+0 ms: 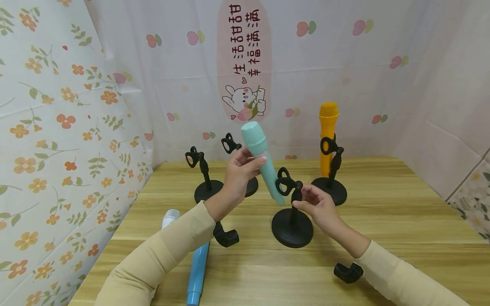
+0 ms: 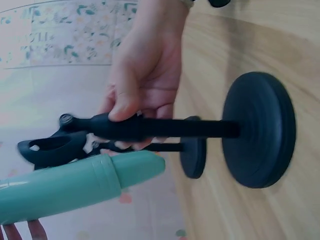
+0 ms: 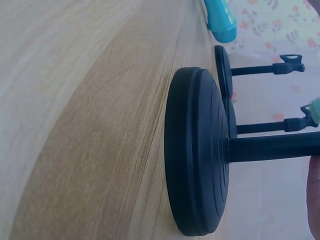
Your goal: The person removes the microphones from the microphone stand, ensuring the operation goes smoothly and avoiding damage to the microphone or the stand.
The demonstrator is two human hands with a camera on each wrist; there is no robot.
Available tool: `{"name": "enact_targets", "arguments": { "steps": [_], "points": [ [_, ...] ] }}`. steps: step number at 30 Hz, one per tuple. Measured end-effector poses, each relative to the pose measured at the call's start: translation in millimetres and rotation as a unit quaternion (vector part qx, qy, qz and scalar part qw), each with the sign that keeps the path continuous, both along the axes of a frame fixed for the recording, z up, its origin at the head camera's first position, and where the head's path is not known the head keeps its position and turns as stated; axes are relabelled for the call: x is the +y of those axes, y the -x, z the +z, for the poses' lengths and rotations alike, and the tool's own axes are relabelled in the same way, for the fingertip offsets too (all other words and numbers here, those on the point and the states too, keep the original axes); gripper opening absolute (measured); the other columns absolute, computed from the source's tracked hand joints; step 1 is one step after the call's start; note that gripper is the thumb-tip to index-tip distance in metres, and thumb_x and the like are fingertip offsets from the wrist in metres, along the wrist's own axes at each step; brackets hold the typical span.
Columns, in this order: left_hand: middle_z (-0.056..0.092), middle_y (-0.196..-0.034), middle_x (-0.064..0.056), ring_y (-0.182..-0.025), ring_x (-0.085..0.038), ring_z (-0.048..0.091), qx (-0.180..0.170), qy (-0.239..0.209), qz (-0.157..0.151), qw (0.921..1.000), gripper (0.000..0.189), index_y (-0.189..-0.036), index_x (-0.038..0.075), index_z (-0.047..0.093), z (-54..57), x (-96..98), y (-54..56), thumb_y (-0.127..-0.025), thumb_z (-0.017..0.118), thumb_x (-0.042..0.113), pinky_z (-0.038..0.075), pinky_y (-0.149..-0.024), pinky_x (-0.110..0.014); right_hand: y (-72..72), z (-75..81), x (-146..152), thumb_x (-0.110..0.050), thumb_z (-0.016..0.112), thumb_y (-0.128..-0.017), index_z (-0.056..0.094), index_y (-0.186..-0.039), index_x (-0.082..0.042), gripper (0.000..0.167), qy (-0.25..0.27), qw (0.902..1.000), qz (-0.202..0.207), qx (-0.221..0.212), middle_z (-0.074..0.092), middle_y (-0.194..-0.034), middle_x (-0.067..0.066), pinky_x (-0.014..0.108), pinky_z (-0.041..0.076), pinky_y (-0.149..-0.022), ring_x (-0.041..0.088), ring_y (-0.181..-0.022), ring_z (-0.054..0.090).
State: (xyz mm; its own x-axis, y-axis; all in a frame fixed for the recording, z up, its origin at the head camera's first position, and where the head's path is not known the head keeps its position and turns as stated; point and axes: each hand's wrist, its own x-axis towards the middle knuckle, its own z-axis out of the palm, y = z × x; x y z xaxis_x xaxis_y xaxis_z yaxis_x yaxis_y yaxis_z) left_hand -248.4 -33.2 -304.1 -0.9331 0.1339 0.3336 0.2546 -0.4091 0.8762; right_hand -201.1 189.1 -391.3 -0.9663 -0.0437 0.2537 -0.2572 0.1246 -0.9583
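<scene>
A blue rod (image 1: pixel 197 272) lies nearest on the surface (image 1: pixel 260 278), at 8 o'clock from a black stand (image 1: pixel 292 227) that a person's right hand (image 1: pixel 320 209) grips between thumb and fingers. Toward 11 o'clock, the left hand (image 1: pixel 240 172) grasps a teal microphone (image 1: pixel 269 169) aloft, head up and tilted, its narrow end beside the stand's clip (image 1: pixel 292 184); contact cannot be told. A steady base and that end squared to the clip, eased without force, would likely serve best. Farther back, two more stands (image 1: pixel 208 191) rise toward 10 o'clock; an orange microphone (image 1: pixel 328 127) stands at 1 o'clock.
</scene>
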Motion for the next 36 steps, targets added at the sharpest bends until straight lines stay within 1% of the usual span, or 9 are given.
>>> {"name": "enact_targets", "arguments": {
  "steps": [4,9,19,27,32,36],
  "points": [
    [0.065,-0.103,-0.005,-0.092,-0.017,0.063,0.006,-0.009,0.006,0.9999,0.032,-0.117,0.003,0.061,2.5,-2.8,1.5,-0.086,0.068,-0.002,0.055,-0.081,-0.039,0.1,0.4,0,-0.003,0.074,-0.085,0.055,-0.111,0.003,0.032,-0.001,1.0,-0.002,-0.002,0.054,-0.095,0.004,0.018,0.049,-0.078,0.015,-0.088,0.051],
    [0.066,-0.105,-0.005,-0.094,-0.018,0.063,-0.001,0.005,0.003,1.0,0.036,-0.122,0.002,0.061,0.7,-4.3,2.3,-0.087,0.069,-0.002,0.055,-0.082,-0.042,0.9,0.5,0,-0.006,0.074,-0.086,0.056,-0.112,0.001,0.033,0.002,0.9999,0.0,-0.012,0.054,-0.096,0.003,0.019,0.05,-0.078,0.016,-0.089,0.051],
    [0.067,-0.107,-0.007,-0.096,-0.02,0.063,-0.021,0.036,0.006,0.9991,0.036,-0.12,0.003,0.063,-0.8,-7.4,2.2,-0.086,0.071,0.003,0.055,-0.08,-0.041,2.2,-0.7,1,-0.004,0.075,-0.085,0.059,-0.108,-0.006,0.028,0.013,0.9999,-0.004,-0.01,0.055,-0.095,-0.001,0.017,0.049,-0.077,0.014,-0.089,0.051],
    [0.066,-0.11,-0.009,-0.097,-0.022,0.063,-0.029,0.073,0.019,0.9967,0.038,-0.124,0.004,0.063,-2.7,-12.2,1.7,-0.087,0.072,0.009,0.056,-0.079,-0.041,1.7,-0.3,2,-0.002,0.074,-0.085,0.059,-0.107,-0.004,0.027,0.021,0.9998,0.001,-0.003,0.055,-0.094,-0.002,0.016,0.05,-0.077,0.012,-0.088,0.051],
    [0.066,-0.109,-0.009,-0.097,-0.022,0.063,-0.036,0.076,0.02,0.9962,0.038,-0.124,0.003,0.062,-4.7,-14.2,0.7,-0.087,0.072,0.009,0.056,-0.079,-0.041,1.4,-0.1,1,-0.003,0.074,-0.085,0.058,-0.108,-0.003,0.027,0.018,0.9998,0.001,-0.006,0.055,-0.094,-0.001,0.016,0.049,-0.078,0.012,-0.088,0.051],
    [0.065,-0.108,-0.009,-0.097,-0.023,0.064,-0.041,0.077,0.022,0.996,0.038,-0.124,0.003,0.062,-6.2,-15.2,0.1,-0.088,0.071,0.009,0.056,-0.08,-0.042,1.0,0.1,1,-0.003,0.074,-0.085,0.059,-0.107,-0.005,0.027,0.023,0.9996,0.003,-0.012,0.055,-0.094,-0.001,0.016,0.05,-0.078,0.012,-0.089,0.051]
  ]
}}
